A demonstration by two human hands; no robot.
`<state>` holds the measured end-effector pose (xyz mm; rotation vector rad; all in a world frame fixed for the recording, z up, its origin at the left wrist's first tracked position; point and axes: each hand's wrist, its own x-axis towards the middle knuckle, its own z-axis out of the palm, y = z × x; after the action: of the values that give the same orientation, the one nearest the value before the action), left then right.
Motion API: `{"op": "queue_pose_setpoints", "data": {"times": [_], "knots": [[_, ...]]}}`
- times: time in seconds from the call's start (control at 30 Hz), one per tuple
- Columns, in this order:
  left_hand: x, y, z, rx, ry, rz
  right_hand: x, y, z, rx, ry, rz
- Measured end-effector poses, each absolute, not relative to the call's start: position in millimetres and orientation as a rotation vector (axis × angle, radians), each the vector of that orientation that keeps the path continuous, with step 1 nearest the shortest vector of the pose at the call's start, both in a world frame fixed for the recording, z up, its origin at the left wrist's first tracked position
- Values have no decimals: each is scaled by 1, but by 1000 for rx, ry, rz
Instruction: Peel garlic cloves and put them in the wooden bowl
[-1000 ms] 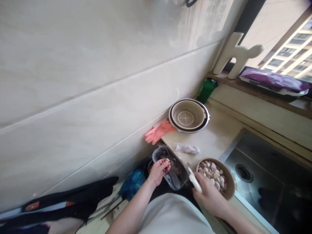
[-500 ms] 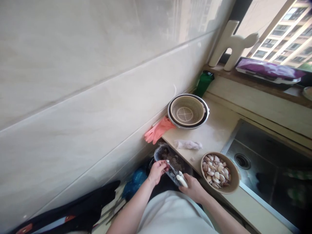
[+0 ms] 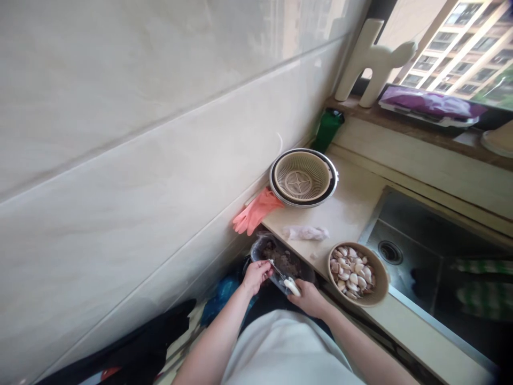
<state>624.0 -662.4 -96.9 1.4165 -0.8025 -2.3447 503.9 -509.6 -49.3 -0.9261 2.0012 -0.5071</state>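
My right hand [image 3: 310, 298] is closed round the white handles of a pair of scissors [image 3: 292, 286], whose metal blades point up and left toward my other hand. At the blade tips, my left hand [image 3: 256, 277] pinches a small pale piece that looks like a garlic clove [image 3: 271, 262], mostly hidden by the fingers. Below both hands is a lined bin [image 3: 256, 247] with brownish scraps inside. To the right, a tan bowl [image 3: 381, 286] full of unpeeled garlic cloves [image 3: 352, 271] stands on the counter beside the sink.
A crumpled plastic bag [image 3: 305, 233] lies on the counter [image 3: 348, 206]. Behind it a beige strainer [image 3: 302, 176] sits in a dark basin, with pink rubber gloves [image 3: 256, 211] at the wall. The steel sink [image 3: 417, 235] is at right; a green container [image 3: 327, 131] stands in the corner.
The view has shifted slightly, so the counter items appear a little up and left. Both hands stay over the bin, with the scissors still pointing at the left fingertips.
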Motion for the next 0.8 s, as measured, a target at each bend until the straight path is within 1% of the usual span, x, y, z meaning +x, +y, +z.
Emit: {"op": "queue_pose_setpoints", "data": {"times": [0.17, 0.3, 0.47, 0.53, 0.63, 0.8], "knots": [[627, -665, -111, 1539, -788, -2310, 508, -515, -75, -898, 2005, -437], [628, -667, -119, 1616, -795, -2278, 514, -524, -89, -788, 1980, -439], [632, -668, -114, 1604, -808, -2250, 514, -532, -97, -700, 1943, -412], [636, -664, -104, 1564, -810, -2255, 513, -528, -99, -692, 1955, -412], [633, -652, -77, 1445, -988, -2291, 510, -516, -98, -696, 1942, -412], [579, -620, -19, 1132, -1560, -2304, 506, -498, -82, -718, 1858, -442]]}}
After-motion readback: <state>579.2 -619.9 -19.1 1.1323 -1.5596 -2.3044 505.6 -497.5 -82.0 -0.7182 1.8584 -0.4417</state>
